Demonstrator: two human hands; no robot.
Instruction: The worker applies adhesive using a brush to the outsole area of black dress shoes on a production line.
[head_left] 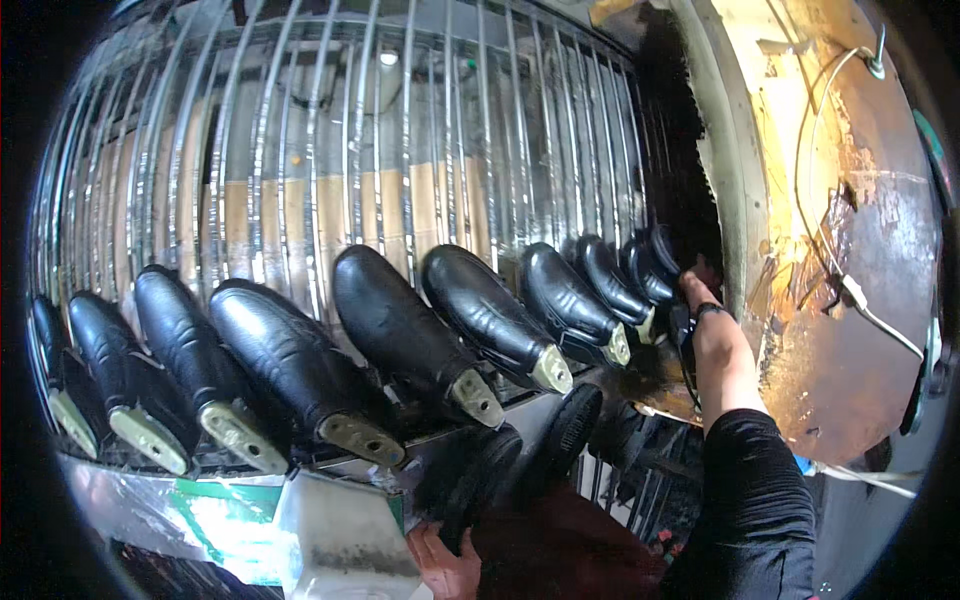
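Note:
Black shoe uppers on pale lasts stand in a row across a rack of metal rods, toes pointing away; one large upper (285, 340) is left of the middle. At the row's right end, my right hand (703, 285) reaches into shadow beside the last upper (662, 252). Its fingers are partly hidden, and their grip does not show. Low in the middle, my left hand (445, 565) has its fingers closed around the lower end of a dark shoe sole (482, 465). Another black ridged sole (573, 430) lies to its right, below the rack's near edge.
Shiny metal rods (408, 150) run away behind the uppers. On the right is a worn wooden panel (850, 330) with a white cable (812, 180) across it. A pale metal box corner (345, 540) juts out at the lower left.

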